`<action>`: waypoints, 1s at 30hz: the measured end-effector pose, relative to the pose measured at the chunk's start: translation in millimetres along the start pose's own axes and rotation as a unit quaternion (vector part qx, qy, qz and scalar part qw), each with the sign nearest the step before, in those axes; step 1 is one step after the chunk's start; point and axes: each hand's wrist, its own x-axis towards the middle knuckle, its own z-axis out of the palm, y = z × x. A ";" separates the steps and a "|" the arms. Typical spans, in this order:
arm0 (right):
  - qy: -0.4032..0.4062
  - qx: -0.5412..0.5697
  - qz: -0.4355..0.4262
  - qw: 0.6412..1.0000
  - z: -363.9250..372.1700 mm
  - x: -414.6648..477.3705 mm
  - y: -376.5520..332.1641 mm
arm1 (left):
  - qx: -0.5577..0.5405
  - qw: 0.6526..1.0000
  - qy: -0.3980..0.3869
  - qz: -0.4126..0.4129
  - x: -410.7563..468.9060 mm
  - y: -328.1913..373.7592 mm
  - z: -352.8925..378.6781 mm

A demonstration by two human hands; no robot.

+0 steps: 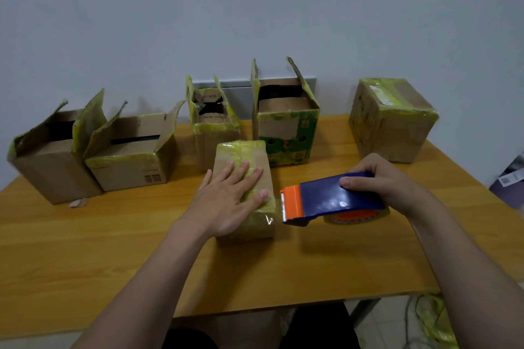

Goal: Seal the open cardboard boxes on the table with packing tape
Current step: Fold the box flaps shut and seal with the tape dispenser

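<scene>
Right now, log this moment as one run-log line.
left hand: flat on front box | right hand: grips tape dispenser | open boxes: four behind | sealed box: far right

A small closed box (243,178) is pinned flat under the left hand (226,201), fingers spread over the yellowish tape on top. A blue and orange tape dispenser (331,198) is gripped by the right hand (380,181) just beside that box, toothed end facing it. Four open boxes are lined up at the back of the wooden desk (85,249), flaps up: far left (48,161), next (130,156), middle (212,127), green-printed (286,127). A taped-shut box (391,122) is parked at the right.
</scene>
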 end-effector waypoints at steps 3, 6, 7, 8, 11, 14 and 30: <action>0.000 -0.076 0.011 0.997 4.2 3.0 -11.1 | -0.002 1.000 -0.002 -0.005 2.0 -1.1 2.0; 0.033 -0.158 0.021 0.987 10.4 5.9 -26.1 | 0.002 1.000 0.002 -0.007 2.1 -0.8 2.8; 0.041 -0.181 0.025 0.982 12.3 6.5 -30.4 | 0.004 1.000 0.003 -0.006 1.7 -0.2 2.4; 0.045 -0.202 0.028 0.978 14.4 6.6 -34.6 | 0.006 1.000 0.001 -0.006 1.6 0.3 2.1; 0.048 -0.248 0.030 0.967 19.8 6.6 -49.3 | 0.008 1.000 -0.002 -0.006 1.7 1.1 1.8; 0.052 -0.296 0.032 0.953 26.0 8.7 -65.5 | 0.008 1.000 0.000 -0.001 1.6 -0.1 2.4; 0.115 -0.413 0.055 0.902 49.5 3.2 -80.6 | 0.028 1.000 0.004 -0.004 5.0 -0.2 3.2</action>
